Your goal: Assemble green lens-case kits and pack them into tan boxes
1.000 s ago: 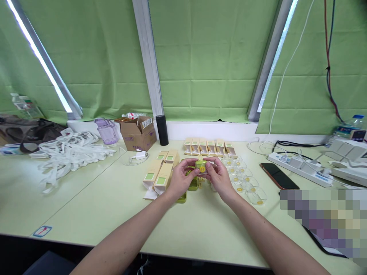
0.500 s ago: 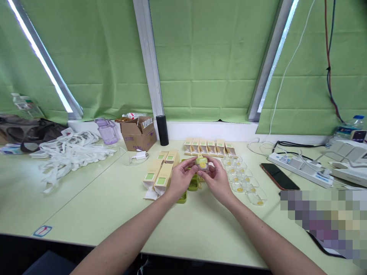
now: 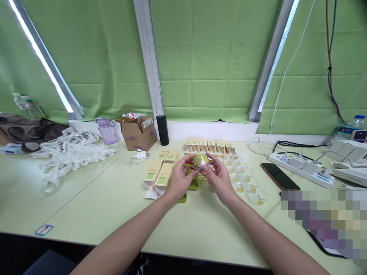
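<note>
Item: one small box (image 3: 201,161), clear-sided with a green top, held up above the bench (image 3: 114,217), in front of you and near the middle of your view.

Position: between your two hands, straight ahead of both wrists; neither hand is clearly nearer. It sits tilted rather than level. Its outline looks squat, and fingers cover parts of it, so you cannot tell a long axis.

Left hand (image 3: 184,175): closed lightly on the small box, fingers curled at its left side, thumb pointing inward below it.

Right hand (image 3: 218,176): gripping the same small box from the right, fingers around the far side, thumb toward its lower near edge.

Arms: two, bare. Your left forearm slants up from the lower left, your right from the lower right; they converge at the box, wrists apart, palms turned toward each other.

Beneath and just beyond the hands: green trays (image 3: 194,185), partly hidden by your left hand, with small yellow pieces (image 3: 201,178) beside them.

Left of your left hand: cream cartons (image 3: 162,176), grouped close together, lying with open flaps toward you.

Right of your right hand: clear covers (image 3: 247,180) with yellow spots, laid in rough rows.

Beyond the hands: a row of smaller-looking cartons (image 3: 211,147), side by side.
</note>
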{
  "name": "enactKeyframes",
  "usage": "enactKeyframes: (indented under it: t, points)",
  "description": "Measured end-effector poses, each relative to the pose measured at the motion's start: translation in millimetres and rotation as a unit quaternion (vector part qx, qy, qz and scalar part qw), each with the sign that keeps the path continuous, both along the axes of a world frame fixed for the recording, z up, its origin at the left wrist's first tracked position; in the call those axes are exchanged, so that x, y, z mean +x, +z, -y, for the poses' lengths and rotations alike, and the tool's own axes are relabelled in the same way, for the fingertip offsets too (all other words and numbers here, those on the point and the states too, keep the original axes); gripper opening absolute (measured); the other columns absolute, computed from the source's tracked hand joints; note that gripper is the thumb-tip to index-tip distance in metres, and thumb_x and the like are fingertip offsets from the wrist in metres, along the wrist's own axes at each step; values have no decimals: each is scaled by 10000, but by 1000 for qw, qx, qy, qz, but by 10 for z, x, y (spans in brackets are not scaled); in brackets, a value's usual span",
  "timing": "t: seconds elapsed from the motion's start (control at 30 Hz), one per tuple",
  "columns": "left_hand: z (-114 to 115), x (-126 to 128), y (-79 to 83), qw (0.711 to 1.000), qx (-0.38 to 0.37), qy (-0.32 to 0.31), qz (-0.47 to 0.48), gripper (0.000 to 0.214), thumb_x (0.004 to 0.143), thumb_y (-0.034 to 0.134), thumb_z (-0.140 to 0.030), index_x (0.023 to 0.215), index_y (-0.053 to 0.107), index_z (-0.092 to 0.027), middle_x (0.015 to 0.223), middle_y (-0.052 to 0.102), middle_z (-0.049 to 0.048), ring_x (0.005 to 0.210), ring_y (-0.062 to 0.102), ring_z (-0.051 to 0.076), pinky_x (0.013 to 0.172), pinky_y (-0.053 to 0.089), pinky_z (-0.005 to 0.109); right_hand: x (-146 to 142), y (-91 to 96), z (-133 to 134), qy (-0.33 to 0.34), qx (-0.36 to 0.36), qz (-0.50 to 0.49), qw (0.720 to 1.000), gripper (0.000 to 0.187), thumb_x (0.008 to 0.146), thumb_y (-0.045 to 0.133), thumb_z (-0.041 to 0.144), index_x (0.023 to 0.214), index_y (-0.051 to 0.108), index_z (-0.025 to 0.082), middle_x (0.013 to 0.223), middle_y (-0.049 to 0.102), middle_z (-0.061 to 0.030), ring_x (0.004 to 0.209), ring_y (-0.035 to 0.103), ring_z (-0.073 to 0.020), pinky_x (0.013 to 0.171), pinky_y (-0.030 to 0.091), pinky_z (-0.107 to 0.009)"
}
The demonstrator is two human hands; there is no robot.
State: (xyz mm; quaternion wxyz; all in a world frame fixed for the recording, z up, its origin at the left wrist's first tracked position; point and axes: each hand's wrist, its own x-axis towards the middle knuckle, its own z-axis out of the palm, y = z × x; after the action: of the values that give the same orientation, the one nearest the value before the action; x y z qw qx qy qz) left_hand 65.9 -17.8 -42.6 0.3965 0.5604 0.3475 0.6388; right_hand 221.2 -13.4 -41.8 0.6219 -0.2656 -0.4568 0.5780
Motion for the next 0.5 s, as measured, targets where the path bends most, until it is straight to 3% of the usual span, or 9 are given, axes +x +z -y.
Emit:
enactKeyframes:
  t: [0.1, 0.27, 0.5]
  points:
    - [23, -4, 14, 998, 24, 45, -34, 450, 802, 893, -247, 1230, 756, -256, 1234, 701, 83, 1089, 655, 235, 965, 546, 362, 10, 6, 10, 41, -13, -43, 998, 546, 771, 943, 469, 1213, 669, 303, 1034, 777, -30, 975, 760, -220, 909, 651, -396]
    - [103, -11, 21, 986, 76, 87, -120, 413, 923, 795, -275, 1332, 749, -310, 1263, 616, 86, 1169, 622, 251, 1037, 528, 370, 24, -17, -10, 92, -46, -78, 992, 478, 731, 974, 483, 1056, 689, 280, 985, 803, -31, 882, 743, -212, 753, 630, -344]
    - [88, -61, -93, 938, 182, 143, -258, 497, 1041, 636, -273, 1531, 582, -329, 1334, 529, 92, 1303, 572, 249, 1115, 543, 423, 3, -5, 8, 134, -46, -88, 986, 413, 680, 1022, 354, 984, 762, 250, 993, 784, -3, 878, 737, -176, 853, 622, -318]
